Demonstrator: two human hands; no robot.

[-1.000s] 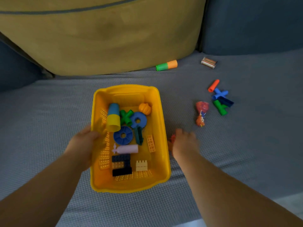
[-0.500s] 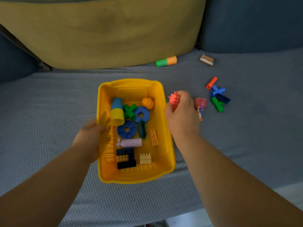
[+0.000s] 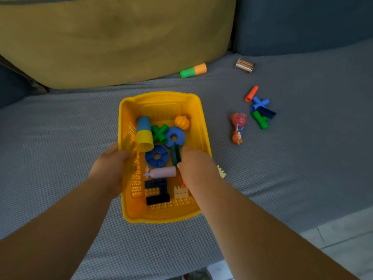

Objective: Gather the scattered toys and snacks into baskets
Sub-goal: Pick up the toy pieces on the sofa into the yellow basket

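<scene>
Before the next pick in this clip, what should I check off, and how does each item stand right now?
1. Yellow basket steadied: left hand grips its left rim. Ok.
2. Right hand emptied: it reaches into the basket, fingers hidden. Cannot tell.
3. Room in basket: bare floor shows inside. Ok.
4. Cream brick collected: lies on the sofa beside the basket's right wall. Not ok.
5. Green-orange tube and snack wrapper collected: both lie on the sofa, farther back. Not ok.
</scene>
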